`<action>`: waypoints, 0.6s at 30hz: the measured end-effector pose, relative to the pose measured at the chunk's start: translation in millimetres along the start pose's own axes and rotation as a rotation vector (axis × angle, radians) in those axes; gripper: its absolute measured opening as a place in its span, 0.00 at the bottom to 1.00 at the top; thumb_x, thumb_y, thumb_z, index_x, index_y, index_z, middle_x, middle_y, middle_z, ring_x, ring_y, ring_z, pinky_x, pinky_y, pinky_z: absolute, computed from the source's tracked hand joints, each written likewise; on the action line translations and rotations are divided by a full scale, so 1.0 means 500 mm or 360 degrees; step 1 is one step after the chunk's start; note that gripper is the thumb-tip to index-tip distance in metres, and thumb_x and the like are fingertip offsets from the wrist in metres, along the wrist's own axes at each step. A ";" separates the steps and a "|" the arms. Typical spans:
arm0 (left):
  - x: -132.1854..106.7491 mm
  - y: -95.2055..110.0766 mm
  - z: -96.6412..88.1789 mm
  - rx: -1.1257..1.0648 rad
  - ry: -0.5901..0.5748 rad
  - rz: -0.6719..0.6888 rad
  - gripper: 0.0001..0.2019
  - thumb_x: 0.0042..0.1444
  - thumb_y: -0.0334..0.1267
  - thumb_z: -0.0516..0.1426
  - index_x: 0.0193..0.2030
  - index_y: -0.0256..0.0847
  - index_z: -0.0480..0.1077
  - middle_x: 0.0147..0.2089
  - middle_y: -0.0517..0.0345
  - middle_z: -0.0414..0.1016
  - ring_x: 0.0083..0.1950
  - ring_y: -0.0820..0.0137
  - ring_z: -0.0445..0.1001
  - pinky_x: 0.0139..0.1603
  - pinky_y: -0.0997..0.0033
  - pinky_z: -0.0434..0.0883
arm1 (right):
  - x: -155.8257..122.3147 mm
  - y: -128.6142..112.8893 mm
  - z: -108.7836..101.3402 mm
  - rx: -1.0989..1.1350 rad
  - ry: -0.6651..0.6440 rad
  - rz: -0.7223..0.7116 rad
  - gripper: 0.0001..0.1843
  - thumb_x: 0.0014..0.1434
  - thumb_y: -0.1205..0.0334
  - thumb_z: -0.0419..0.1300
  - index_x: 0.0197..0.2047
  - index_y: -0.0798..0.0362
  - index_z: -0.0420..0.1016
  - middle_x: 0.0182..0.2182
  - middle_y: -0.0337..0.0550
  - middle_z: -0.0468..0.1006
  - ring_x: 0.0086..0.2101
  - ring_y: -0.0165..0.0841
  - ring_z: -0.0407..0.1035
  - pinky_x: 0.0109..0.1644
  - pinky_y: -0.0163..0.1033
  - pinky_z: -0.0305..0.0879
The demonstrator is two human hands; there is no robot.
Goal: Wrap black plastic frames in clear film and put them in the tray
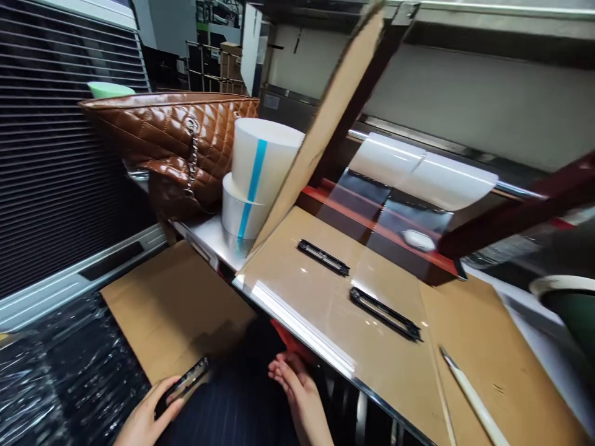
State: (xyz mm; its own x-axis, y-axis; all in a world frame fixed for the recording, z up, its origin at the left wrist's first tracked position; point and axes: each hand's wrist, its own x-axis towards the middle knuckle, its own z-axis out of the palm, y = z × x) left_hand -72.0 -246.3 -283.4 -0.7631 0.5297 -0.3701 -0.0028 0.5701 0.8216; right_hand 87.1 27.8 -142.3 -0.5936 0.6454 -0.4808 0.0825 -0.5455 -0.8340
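Observation:
My left hand [151, 412], at the lower left, is closed around a narrow black slotted part [188, 379], the thumb and fingers gripping its near end. Close to the table's front edge is my right hand [302, 393], its fingers loosely curled together with nothing visible in them. Two similar black slotted parts, one farther back [323, 257] and one nearer [385, 314], lie apart under clear film on the cardboard-covered tabletop [288, 297].
Wide rolls of clear film [267, 158] stand stacked beside an upright cardboard sheet [325, 111]. A brown quilted bag [176, 133] sits behind them. A dark red stand [395, 260] holds film sheets [423, 167]. A white-handled knife [474, 396] lies at right.

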 end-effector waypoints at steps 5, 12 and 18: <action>0.072 -0.207 -0.155 0.0351 0.0434 -0.0136 0.37 0.49 0.69 0.49 0.47 0.35 0.69 0.50 0.41 0.76 0.52 0.56 0.75 0.60 0.46 0.66 | -0.001 0.043 -0.017 -0.0222 -0.0116 0.0110 0.29 0.40 0.41 0.71 0.38 0.55 0.77 0.30 0.46 0.79 0.34 0.38 0.73 0.45 0.43 0.70; 0.152 -0.352 -0.361 0.0847 0.0611 -0.0246 0.24 0.61 0.53 0.50 0.55 0.35 0.63 0.52 0.45 0.72 0.52 0.58 0.72 0.58 0.46 0.65 | -0.005 0.078 -0.022 -0.0411 0.0012 0.0075 0.32 0.39 0.36 0.69 0.36 0.55 0.77 0.28 0.47 0.79 0.33 0.41 0.74 0.44 0.46 0.71; 0.165 -0.393 -0.376 0.0980 0.0650 -0.0307 0.20 0.63 0.41 0.50 0.59 0.35 0.60 0.60 0.42 0.66 0.61 0.55 0.65 0.61 0.45 0.63 | -0.006 0.092 -0.006 -0.0472 0.0014 0.0115 0.32 0.39 0.35 0.69 0.37 0.55 0.77 0.29 0.48 0.78 0.32 0.40 0.73 0.44 0.46 0.70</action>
State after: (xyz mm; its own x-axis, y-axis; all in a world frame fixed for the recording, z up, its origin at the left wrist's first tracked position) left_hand -255.7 -432.9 -393.9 -0.9644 0.1790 -0.1946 0.1090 0.9397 0.3241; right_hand 95.0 2.5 -179.9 -0.5708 0.6158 -0.5430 0.3551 -0.4112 -0.8395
